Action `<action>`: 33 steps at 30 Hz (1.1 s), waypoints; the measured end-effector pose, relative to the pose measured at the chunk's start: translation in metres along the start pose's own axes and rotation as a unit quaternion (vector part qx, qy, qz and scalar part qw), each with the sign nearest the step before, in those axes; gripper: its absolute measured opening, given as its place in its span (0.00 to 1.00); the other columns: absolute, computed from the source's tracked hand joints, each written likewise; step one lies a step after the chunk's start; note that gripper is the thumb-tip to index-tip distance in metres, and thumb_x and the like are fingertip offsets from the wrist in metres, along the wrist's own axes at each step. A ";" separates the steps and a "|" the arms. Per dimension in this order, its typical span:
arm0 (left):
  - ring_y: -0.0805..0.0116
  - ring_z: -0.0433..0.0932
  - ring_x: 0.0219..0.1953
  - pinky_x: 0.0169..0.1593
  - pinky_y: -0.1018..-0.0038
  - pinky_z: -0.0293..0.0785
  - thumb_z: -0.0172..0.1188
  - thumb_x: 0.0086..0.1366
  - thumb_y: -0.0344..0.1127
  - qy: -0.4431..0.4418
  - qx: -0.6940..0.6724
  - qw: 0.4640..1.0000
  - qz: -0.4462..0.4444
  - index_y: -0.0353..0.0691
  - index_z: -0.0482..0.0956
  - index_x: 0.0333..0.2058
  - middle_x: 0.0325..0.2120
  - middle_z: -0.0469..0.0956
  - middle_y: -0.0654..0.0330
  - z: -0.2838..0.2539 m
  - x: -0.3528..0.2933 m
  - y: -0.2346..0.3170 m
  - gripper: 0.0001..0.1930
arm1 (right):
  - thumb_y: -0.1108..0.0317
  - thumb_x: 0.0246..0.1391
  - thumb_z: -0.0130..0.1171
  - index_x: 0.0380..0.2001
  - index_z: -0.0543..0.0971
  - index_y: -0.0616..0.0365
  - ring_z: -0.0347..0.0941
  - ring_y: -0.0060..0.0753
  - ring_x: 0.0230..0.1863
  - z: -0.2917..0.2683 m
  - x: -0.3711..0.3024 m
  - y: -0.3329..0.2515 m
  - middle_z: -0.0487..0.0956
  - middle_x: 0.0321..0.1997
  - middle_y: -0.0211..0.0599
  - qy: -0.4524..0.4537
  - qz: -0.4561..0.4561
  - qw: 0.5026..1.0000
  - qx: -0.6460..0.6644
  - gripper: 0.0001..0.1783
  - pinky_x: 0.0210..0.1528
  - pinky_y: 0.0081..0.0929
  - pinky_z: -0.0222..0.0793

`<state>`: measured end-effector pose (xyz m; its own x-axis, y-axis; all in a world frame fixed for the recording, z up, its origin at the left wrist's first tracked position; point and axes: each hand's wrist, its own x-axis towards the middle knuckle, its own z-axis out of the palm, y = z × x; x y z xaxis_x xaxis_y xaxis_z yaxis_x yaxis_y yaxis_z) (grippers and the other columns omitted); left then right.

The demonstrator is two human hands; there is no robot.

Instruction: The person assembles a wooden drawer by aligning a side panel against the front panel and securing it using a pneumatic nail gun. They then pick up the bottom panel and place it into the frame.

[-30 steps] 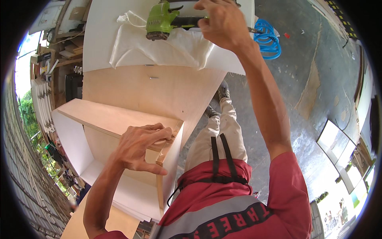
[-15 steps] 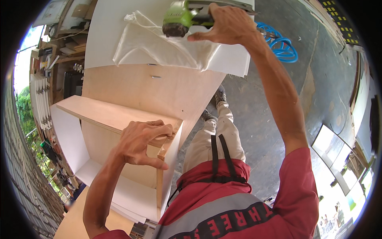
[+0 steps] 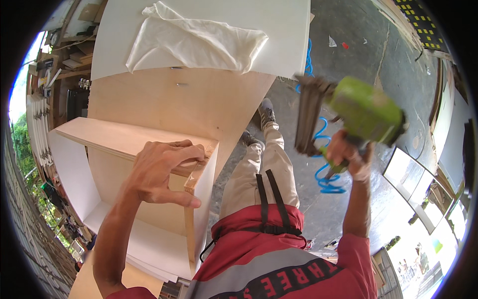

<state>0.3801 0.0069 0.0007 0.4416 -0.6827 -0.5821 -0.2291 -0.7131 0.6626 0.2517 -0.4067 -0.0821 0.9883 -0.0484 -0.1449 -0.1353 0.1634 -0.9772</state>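
Note:
My left hand point(image 3: 162, 172) grips the front corner of an open plywood box point(image 3: 112, 134). Its fingers curl over the top board, and its thumb reaches past the edge strip. This box has bare wood on top and white inner panels. Up at the right, my right hand point(image 3: 351, 157) is closed round the handle of a green pneumatic nail gun point(image 3: 368, 107). The nail gun is blurred, held in the air above the floor, with its dark magazine to the left. A coiled blue air hose point(image 3: 326, 187) hangs below the handle.
A white cloth point(image 3: 199, 45) lies on a white sheet point(image 3: 112, 50) over the plywood table point(image 3: 149, 99). Two small metal pieces rest near the sheet's edge. Shelves with wood offcuts point(image 3: 74, 60) stand at the left. Framed panes point(image 3: 411, 174) lean at the right.
My right hand has lifted the nail gun from over the cloth and swung it right and nearer, turning it round. The left hand stays on the box corner.

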 end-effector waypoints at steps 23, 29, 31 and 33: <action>0.43 0.84 0.43 0.45 0.59 0.79 0.75 0.35 0.65 -0.015 -0.053 0.997 0.060 0.38 0.80 0.47 0.43 0.84 0.50 0.003 0.009 -0.007 0.44 | 0.68 0.62 0.61 0.59 0.73 0.71 0.65 0.25 0.15 0.112 -0.068 0.113 0.67 0.16 0.30 -0.075 0.399 0.826 0.390 0.26 0.26 0.32 0.73; 0.43 0.84 0.42 0.44 0.59 0.79 0.75 0.36 0.66 -0.015 -0.047 0.996 0.075 0.38 0.79 0.48 0.43 0.84 0.49 0.004 0.009 -0.009 0.44 | 0.69 0.63 0.62 0.57 0.75 0.71 0.65 0.26 0.15 0.110 -0.069 0.115 0.67 0.17 0.30 -0.070 0.397 0.813 0.420 0.23 0.26 0.32 0.73; 0.43 0.84 0.41 0.44 0.59 0.79 0.75 0.37 0.66 -0.010 -0.048 0.996 0.079 0.38 0.79 0.48 0.43 0.84 0.49 0.004 0.008 -0.009 0.45 | 0.70 0.64 0.62 0.56 0.76 0.70 0.65 0.26 0.16 0.110 -0.071 0.116 0.67 0.18 0.30 -0.067 0.393 0.812 0.426 0.20 0.26 0.33 0.74; 0.43 0.84 0.41 0.45 0.59 0.79 0.74 0.37 0.66 -0.009 -0.052 0.996 0.079 0.37 0.79 0.48 0.43 0.84 0.49 0.004 0.007 -0.010 0.45 | 0.70 0.64 0.62 0.56 0.74 0.70 0.66 0.27 0.16 0.110 -0.073 0.119 0.67 0.18 0.30 -0.063 0.399 0.816 0.414 0.20 0.26 0.34 0.75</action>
<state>0.3816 0.0084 -0.0121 0.3917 -0.7882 -0.4747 -0.2031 -0.5772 0.7909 0.1712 -0.2750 -0.1707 0.6162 0.4922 -0.6149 -0.6959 0.7059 -0.1323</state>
